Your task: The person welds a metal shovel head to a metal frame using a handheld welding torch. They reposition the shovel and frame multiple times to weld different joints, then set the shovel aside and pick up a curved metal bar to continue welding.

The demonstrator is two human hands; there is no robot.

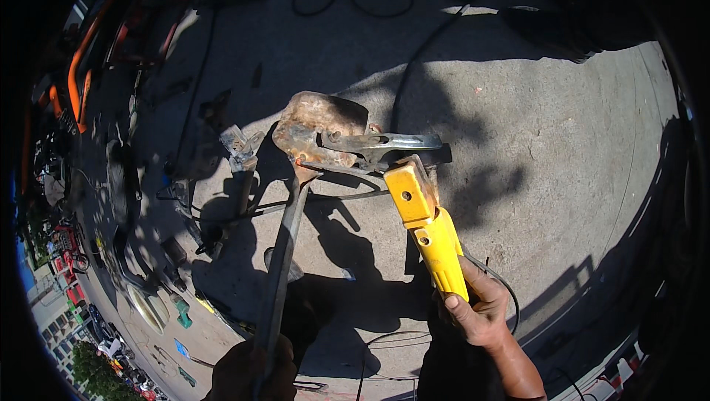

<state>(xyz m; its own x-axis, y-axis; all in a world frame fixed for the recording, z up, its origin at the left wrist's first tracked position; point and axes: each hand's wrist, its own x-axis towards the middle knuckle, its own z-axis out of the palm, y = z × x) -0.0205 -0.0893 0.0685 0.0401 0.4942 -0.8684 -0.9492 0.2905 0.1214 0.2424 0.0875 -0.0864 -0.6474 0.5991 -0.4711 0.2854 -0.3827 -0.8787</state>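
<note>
Two hands loaded, working left to right! Down at seven o'clock, left hand (251,373) wrapped around the lower end of the long metal bar (281,275), fingers deep in shadow. Brace that bar well; no rolling, no drifting. Follow it up to half past nine: orange-red spot (299,161) right at the tip, beside the lower edge of the rusty plate (319,121) at eleven. Eyes on that junction, angle steady. Next along, thin rod (346,169) stretching rightward from near the spot; cannot tell about actual contact. Silver clamp (392,142) around half past one, reaching over the plate's right side; best not to knock it. Then four o'clock, yellow tool (436,242), clasped low down by the right hand (484,314) between four and five. Snug grip, small wrist movements, dark cable (512,291) kept clear.
</note>
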